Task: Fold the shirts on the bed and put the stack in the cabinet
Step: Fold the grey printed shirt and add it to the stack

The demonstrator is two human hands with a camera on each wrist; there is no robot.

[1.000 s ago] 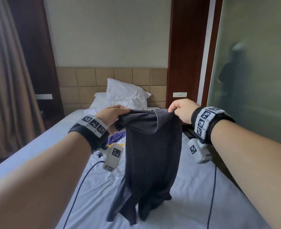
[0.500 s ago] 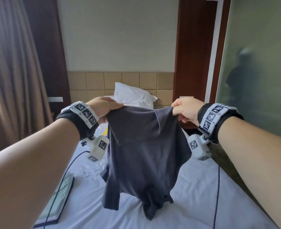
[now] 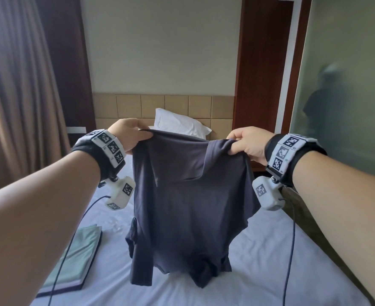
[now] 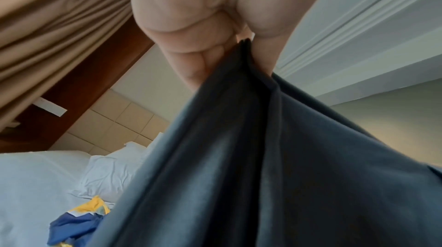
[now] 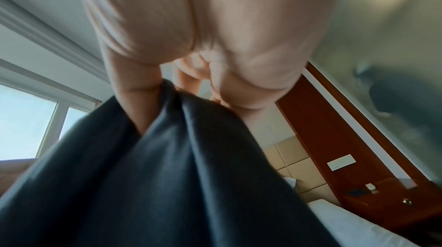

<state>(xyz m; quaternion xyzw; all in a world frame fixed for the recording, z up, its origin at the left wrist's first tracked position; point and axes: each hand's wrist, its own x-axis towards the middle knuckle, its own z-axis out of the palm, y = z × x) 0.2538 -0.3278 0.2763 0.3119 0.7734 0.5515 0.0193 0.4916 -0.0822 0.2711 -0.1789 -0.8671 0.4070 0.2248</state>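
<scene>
While dark shirt (image 3: 191,191) hangs above bed (image 3: 259,261), hem brushing sheet | left hand (image 3: 130,133), right hand (image 3: 247,143) each pinch a top corner | step: spread | next: lay flat, fold.

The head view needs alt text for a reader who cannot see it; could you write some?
Both hands, left hand and right hand, hold a dark shirt up by its top edge over a white bed. A folded green shirt lies at left.

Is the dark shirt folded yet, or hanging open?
Hanging open, unfolded: the dark shirt dangles full-length from the left hand and right hand above the bed.
</scene>
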